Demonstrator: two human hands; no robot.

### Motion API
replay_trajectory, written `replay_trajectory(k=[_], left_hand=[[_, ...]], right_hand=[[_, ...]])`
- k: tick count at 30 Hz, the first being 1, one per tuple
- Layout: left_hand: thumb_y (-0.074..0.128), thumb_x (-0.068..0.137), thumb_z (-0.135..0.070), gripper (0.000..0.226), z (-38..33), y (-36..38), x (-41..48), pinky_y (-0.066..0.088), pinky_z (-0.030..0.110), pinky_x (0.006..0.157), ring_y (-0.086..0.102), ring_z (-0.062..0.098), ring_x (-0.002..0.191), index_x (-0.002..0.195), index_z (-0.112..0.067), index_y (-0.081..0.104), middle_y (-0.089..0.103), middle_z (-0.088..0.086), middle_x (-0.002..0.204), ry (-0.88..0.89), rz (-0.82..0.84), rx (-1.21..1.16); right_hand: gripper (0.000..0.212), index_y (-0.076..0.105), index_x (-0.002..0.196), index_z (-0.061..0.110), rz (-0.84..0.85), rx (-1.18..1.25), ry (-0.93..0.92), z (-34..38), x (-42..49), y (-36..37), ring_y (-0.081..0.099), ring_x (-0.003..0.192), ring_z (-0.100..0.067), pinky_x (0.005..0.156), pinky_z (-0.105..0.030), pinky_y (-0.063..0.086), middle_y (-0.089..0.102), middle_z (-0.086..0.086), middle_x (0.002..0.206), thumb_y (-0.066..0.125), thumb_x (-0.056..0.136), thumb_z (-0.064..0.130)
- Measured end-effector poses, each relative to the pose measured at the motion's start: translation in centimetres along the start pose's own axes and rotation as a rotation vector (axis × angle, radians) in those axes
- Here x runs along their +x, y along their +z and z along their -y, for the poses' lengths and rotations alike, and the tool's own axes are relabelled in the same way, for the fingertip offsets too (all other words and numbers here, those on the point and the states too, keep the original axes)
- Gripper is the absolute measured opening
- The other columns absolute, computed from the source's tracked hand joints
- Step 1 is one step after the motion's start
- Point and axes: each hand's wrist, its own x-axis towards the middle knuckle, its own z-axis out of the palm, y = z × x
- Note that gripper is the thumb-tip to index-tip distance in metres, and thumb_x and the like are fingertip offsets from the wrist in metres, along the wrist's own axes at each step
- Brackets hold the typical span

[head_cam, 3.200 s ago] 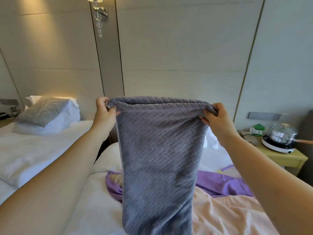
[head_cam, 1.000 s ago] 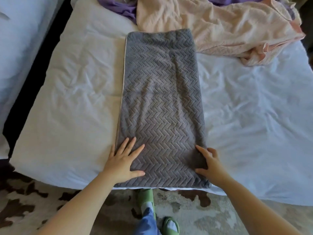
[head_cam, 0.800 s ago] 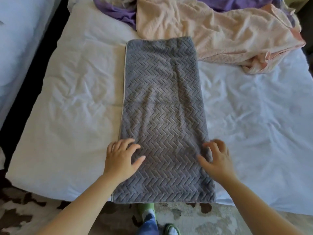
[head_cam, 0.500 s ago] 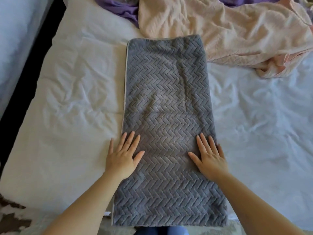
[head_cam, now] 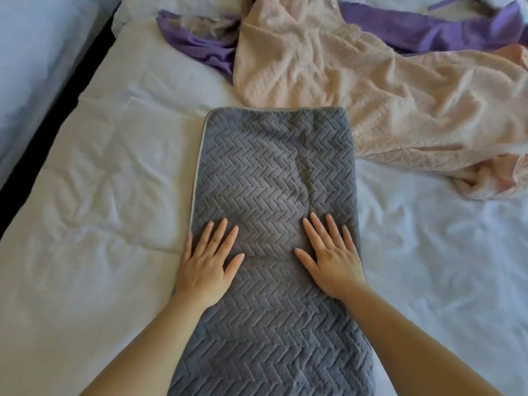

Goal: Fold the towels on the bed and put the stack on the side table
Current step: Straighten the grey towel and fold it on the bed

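Note:
A grey herringbone towel (head_cam: 271, 172), folded into a long strip, lies flat on the white bed (head_cam: 100, 195), running from the near edge toward the middle. My left hand (head_cam: 208, 261) presses flat on the towel's left side, fingers straight, little finger over the left edge. My right hand (head_cam: 331, 255) lies flat on its right side, fingers spread. A crumpled peach towel (head_cam: 357, 90) lies beyond the grey one, touching its far right corner. A purple towel (head_cam: 200, 44) lies bunched under the peach one at the far end.
A dark gap (head_cam: 54, 110) separates this bed from a second white bed (head_cam: 34, 38) at the left. Bare wrinkled sheet extends left and right of the grey towel. The side table is out of view.
The grey towel was held up in the air, then laid flat on the bed. Both hands have slid forward along it from the near end toward its middle, palms flat.

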Motion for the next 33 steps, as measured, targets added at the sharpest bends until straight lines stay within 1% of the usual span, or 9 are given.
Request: replay_trajectory(k=[6,12,17,19,21,23,26,29,33], left_hand=[[0.012,0.096,-0.056,0.061,3.6,-1.4,2.2,0.012,0.054,0.117,0.011,0.027,0.147,0.151,-0.029,0.018,0.015,0.002,0.159,-0.03,-0.084,0.008],[0.018,0.098,-0.054,0.06,0.3,-5.3,13.8,0.003,0.05,0.118,0.007,0.025,0.148,0.153,-0.03,0.013,0.009,0.001,0.161,0.178,-0.205,-0.011],[-0.009,0.089,-0.065,0.059,2.5,-4.0,18.7,-0.012,0.043,0.117,-0.016,0.012,0.146,0.145,-0.045,-0.015,-0.012,-0.011,0.159,0.036,-0.101,0.032],[0.008,0.094,-0.063,0.06,3.2,-4.9,19.7,-0.003,0.048,0.117,-0.008,0.016,0.148,0.15,-0.041,0.003,-0.004,-0.006,0.161,0.003,-0.167,-0.034],[0.043,0.094,-0.052,0.061,3.1,-6.2,21.2,0.01,0.051,0.116,0.013,0.031,0.146,0.148,-0.026,0.029,0.016,0.01,0.159,-0.053,-0.34,-0.202],[0.063,0.086,-0.045,0.072,3.3,-7.3,23.3,0.022,0.051,0.111,0.028,0.038,0.138,0.143,-0.01,0.036,0.032,0.021,0.149,-0.234,-0.442,-0.42],[0.061,0.082,-0.058,0.068,3.8,-9.1,26.7,0.045,0.041,0.088,0.054,0.034,0.11,0.125,-0.007,0.048,0.057,0.012,0.117,-0.487,-0.259,-0.813],[0.046,0.089,-0.063,0.059,2.5,-9.6,28.0,0.042,0.034,0.069,0.057,0.028,0.086,0.103,-0.006,0.052,0.056,0.005,0.089,-0.552,-0.145,-0.858],[0.038,0.093,-0.062,0.049,1.9,-10.9,28.7,0.034,0.033,0.058,0.048,0.027,0.069,0.093,-0.013,0.04,0.044,-0.007,0.068,-0.534,-0.437,-0.679]], right_hand=[[0.062,-0.01,0.148,0.043,-0.108,0.003,0.088,-2.2,2.5,-2.2,-0.027,0.143,-0.012,0.113,-0.034,-0.024,-0.028,0.018,0.153,0.001,0.092,0.068],[0.059,-0.006,0.149,0.042,-0.234,-0.007,-0.033,-0.5,12.6,-5.9,-0.021,0.145,-0.014,0.116,-0.039,-0.017,-0.02,0.017,0.156,0.007,0.095,0.064],[0.06,-0.001,0.147,0.05,-0.142,-0.047,0.12,-5.0,16.7,-5.9,-0.019,0.145,-0.01,0.117,-0.043,-0.014,-0.014,0.018,0.158,0.002,0.09,0.069],[0.056,0.016,0.148,0.044,-0.237,0.002,0.128,-6.3,17.1,-6.8,-0.011,0.147,-0.013,0.118,-0.044,-0.01,-0.001,0.015,0.16,0.014,0.095,0.063],[0.046,0.037,0.137,0.034,-0.437,0.176,0.162,-6.8,18.3,-8.2,0.012,0.146,-0.023,0.117,-0.049,0.01,0.02,0.006,0.157,0.037,0.095,0.054],[0.045,0.04,0.127,0.032,-0.497,0.512,0.264,-7.3,20.4,-10.1,0.032,0.133,-0.028,0.108,-0.049,0.032,0.026,0.0,0.149,0.056,0.088,0.049],[0.066,0.03,0.131,0.038,-0.276,0.992,0.366,-7.9,23.6,-13.0,0.052,0.105,-0.018,0.086,-0.039,0.051,0.039,-0.002,0.129,0.068,0.079,0.051],[0.056,0.033,0.13,0.031,-0.229,0.882,0.341,-6.4,25.0,-12.3,0.057,0.083,-0.015,0.062,-0.029,0.05,0.05,-0.001,0.111,0.065,0.086,0.044],[0.03,0.042,0.115,0.028,-0.606,0.772,0.374,-5.8,26.4,-13.0,0.052,0.074,-0.011,0.069,-0.042,0.051,0.051,0.013,0.087,0.058,0.091,0.034]])
